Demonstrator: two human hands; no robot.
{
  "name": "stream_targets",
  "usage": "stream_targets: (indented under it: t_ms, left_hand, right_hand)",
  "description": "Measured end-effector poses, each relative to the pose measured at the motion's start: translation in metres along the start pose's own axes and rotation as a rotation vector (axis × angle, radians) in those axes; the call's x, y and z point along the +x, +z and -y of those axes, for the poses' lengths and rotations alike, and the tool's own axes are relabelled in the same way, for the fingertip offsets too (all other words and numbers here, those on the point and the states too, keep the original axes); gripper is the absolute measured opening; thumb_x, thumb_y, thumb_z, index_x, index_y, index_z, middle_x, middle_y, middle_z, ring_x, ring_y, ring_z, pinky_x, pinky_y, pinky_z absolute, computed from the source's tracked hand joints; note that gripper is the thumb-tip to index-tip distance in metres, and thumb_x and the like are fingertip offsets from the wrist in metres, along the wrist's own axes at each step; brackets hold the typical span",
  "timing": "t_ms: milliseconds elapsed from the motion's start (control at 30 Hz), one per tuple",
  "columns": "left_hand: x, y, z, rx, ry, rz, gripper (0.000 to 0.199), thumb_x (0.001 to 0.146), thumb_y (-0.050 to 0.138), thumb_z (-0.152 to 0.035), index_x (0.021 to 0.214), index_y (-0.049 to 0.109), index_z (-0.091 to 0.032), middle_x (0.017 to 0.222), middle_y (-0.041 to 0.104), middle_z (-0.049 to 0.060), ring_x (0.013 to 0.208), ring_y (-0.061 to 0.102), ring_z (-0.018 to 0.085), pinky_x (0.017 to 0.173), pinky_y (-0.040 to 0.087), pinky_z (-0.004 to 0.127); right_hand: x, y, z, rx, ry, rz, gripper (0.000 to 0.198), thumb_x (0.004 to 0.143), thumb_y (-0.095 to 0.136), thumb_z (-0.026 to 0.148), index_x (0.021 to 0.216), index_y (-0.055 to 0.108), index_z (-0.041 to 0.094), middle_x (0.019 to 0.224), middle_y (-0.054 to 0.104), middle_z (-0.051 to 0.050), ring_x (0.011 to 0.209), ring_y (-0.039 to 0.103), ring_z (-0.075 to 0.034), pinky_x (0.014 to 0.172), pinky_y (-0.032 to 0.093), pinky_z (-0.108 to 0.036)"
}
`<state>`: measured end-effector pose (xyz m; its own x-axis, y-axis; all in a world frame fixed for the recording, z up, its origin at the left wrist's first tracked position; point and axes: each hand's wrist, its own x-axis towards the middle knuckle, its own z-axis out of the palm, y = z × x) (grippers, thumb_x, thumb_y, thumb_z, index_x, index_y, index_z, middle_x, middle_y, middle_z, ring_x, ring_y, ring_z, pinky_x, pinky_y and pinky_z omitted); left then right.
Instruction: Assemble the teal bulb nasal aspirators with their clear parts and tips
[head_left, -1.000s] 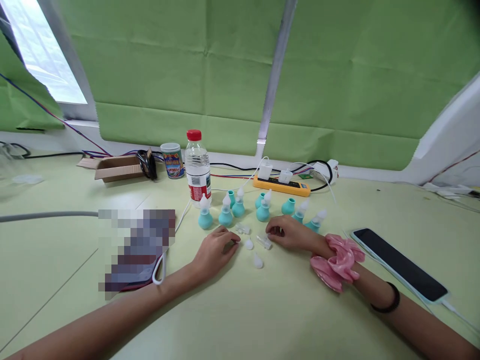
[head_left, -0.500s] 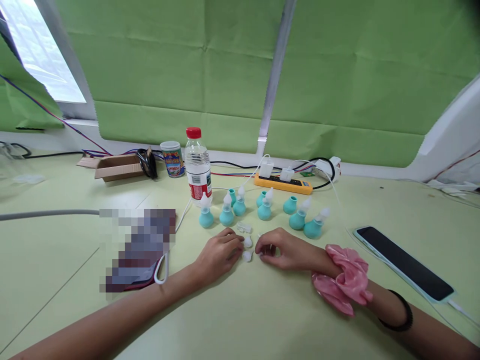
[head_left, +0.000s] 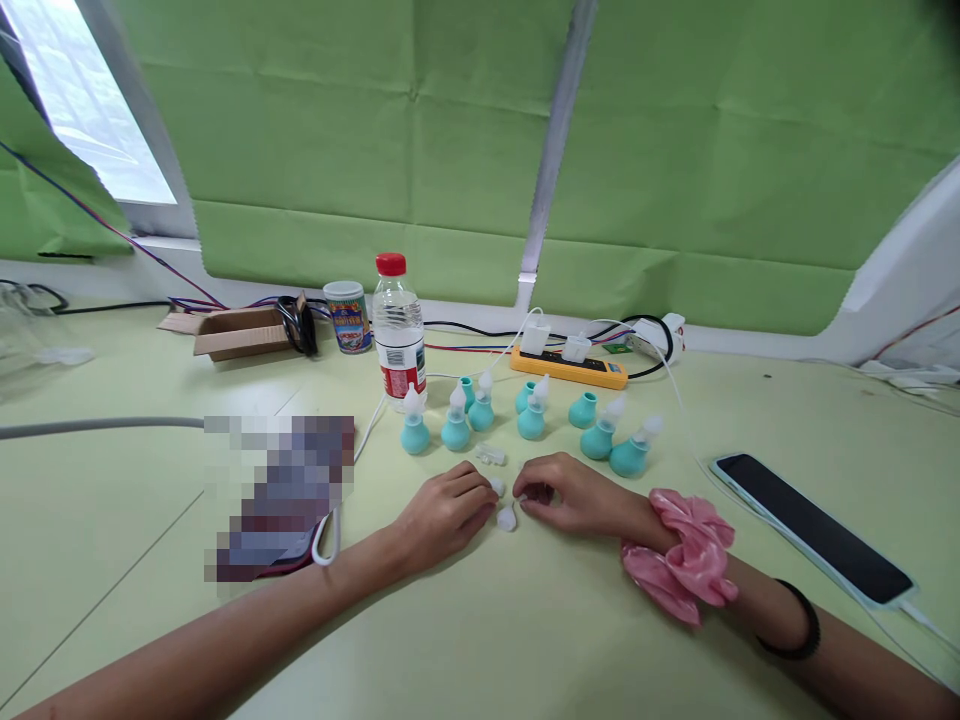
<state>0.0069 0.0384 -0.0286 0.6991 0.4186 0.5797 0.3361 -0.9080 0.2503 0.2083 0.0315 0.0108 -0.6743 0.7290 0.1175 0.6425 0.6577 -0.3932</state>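
Note:
In the middle of the table my left hand (head_left: pixel 448 510) rests with its fingers bent and close together, their tips beside a small translucent white tip (head_left: pixel 496 487). What is under those fingers is hidden. My right hand (head_left: pixel 564 495) faces it with thumb and forefinger pinched together, and a small pale bit shows there, too small to name. Between the hands lies a second white tip (head_left: pixel 507 518). Clear short connectors (head_left: pixel 491 455) lie just beyond. Behind them stand several teal squeeze bulbs with white tips (head_left: pixel 455 430) and bare teal bulbs (head_left: pixel 583 410).
A red-capped water bottle (head_left: pixel 399 345), a can (head_left: pixel 348 318) and an open cardboard box (head_left: pixel 244 335) stand at the back left. An orange power strip (head_left: pixel 568 368) lies by the wall. One phone (head_left: pixel 814 530) charges at right; a pixelated item (head_left: pixel 289 500) lies at left.
The nearer white tip has shifted slightly right and turned. My left hand has edged right, partly covering the farther tip. My right hand stays almost in place, still pinched.

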Motion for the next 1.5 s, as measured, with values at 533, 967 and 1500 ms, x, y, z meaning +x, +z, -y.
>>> stream_targets:
  t_ms: [533, 967, 1500]
  left_hand:
    - [0.0, -0.002, -0.003, 0.065, -0.061, 0.105, 0.015, 0.083, 0.039, -0.013, 0.087, 0.053, -0.015, 0.102, 0.056, 0.011, 0.096, 0.051, 0.02, 0.076, 0.047, 0.03]
    - [0.001, -0.003, -0.003, -0.04, -0.191, 0.005, 0.012, 0.083, 0.041, -0.017, 0.084, 0.053, -0.015, 0.081, 0.062, 0.006, 0.074, 0.058, 0.014, 0.065, 0.047, 0.024]
    - [0.005, -0.007, -0.006, -0.253, -0.51, -0.09, 0.012, 0.08, 0.045, -0.023, 0.08, 0.056, -0.017, 0.075, 0.064, 0.001, 0.068, 0.06, 0.012, 0.064, 0.049, 0.023]
  right_hand:
    - [0.0, 0.004, 0.001, 0.094, -0.029, -0.043, 0.013, 0.072, 0.049, 0.012, 0.078, 0.061, 0.015, 0.069, 0.061, -0.002, 0.061, 0.055, -0.012, 0.057, 0.042, -0.021]
    - [0.001, 0.02, 0.009, 0.072, 0.041, -0.235, 0.028, 0.075, 0.055, 0.028, 0.101, 0.055, 0.016, 0.081, 0.057, -0.004, 0.072, 0.052, -0.014, 0.064, 0.042, -0.025]
    - [0.002, 0.034, 0.02, 0.013, 0.197, -0.252, 0.021, 0.073, 0.051, 0.022, 0.093, 0.056, 0.019, 0.087, 0.055, -0.004, 0.08, 0.051, -0.017, 0.069, 0.042, -0.028]
